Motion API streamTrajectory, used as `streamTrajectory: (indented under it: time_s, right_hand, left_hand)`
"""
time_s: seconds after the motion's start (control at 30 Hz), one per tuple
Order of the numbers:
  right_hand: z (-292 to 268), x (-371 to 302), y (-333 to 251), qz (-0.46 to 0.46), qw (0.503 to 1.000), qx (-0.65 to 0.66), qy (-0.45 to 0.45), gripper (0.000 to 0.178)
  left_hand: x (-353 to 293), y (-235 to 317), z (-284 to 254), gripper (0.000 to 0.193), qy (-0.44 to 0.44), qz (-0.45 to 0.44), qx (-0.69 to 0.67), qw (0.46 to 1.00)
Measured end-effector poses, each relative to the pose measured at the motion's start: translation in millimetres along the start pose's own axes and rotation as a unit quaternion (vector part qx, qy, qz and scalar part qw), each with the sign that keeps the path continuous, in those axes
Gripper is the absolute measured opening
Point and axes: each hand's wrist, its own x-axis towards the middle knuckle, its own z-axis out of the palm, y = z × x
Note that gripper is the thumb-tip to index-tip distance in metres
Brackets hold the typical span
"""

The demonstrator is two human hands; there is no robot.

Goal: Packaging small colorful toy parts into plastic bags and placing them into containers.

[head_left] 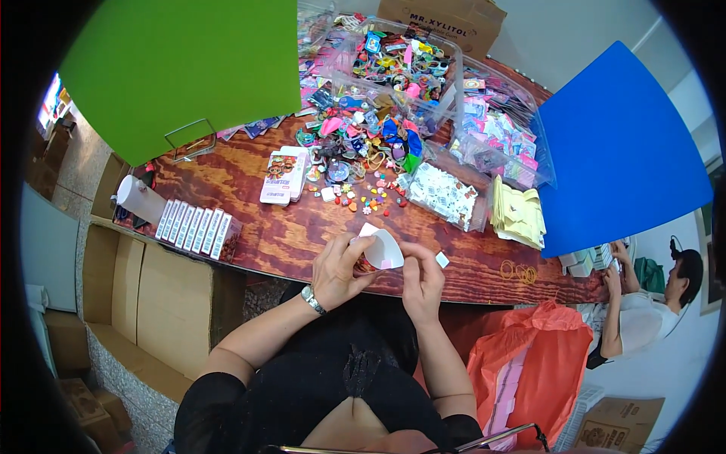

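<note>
My left hand (339, 265) is wrapped round a small printed card box (387, 248), its white inside showing through the open end. A bit of pink shows in the opening. My right hand (421, 281) has its thumb and forefinger pressed at the box's right rim. Beside its other fingers is a small white square packet (442, 259); whether they hold it or it lies on the table I cannot tell. Ahead of the hands lie scattered small coloured charms (370, 200). A stack of flat printed card boxes (281, 178) lies farther left.
A row of upright boxes (198, 227) stands by a white cylinder (140, 198). Bins hold trinkets (401, 68), pink packets (499, 129) and white packets (445, 195). Yellow papers (518, 213), rubber bands (518, 271), green and blue panels (620, 159), and a red bag (529, 340) surround me. Another person works right.
</note>
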Motion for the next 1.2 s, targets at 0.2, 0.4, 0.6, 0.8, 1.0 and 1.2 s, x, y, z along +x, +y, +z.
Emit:
streamTrajectory:
  time_s: [0.2,0.4,0.6,0.8,1.0,1.2]
  right_hand:
    - [7,0,15,0.088,0.991,0.081,-0.059,0.020]
    - [15,3,21,0.057,0.996,0.046,-0.052,0.019]
    - [17,3,26,0.141,0.980,0.136,-0.019,0.021]
    - [16,3,29,0.017,0.994,-0.103,0.031,0.025]
    - [19,6,23,-0.095,0.967,-0.237,0.016,0.023]
    - [18,6,20,-0.107,0.975,-0.178,-0.084,0.023]
  left_hand:
    - [-4,-9,6,0.080,-0.028,-0.016,0.010,0.999]
    - [-3,-10,3,0.084,-0.038,-0.014,0.006,0.999]
    - [-4,-15,4,0.081,-0.037,-0.017,0.009,0.999]
    - [-8,-18,9,0.072,-0.028,-0.032,-0.003,0.999]
    - [-6,-18,8,0.075,-0.033,-0.034,0.008,0.999]
    - [-8,-21,8,0.080,-0.032,-0.043,-0.001,0.999]
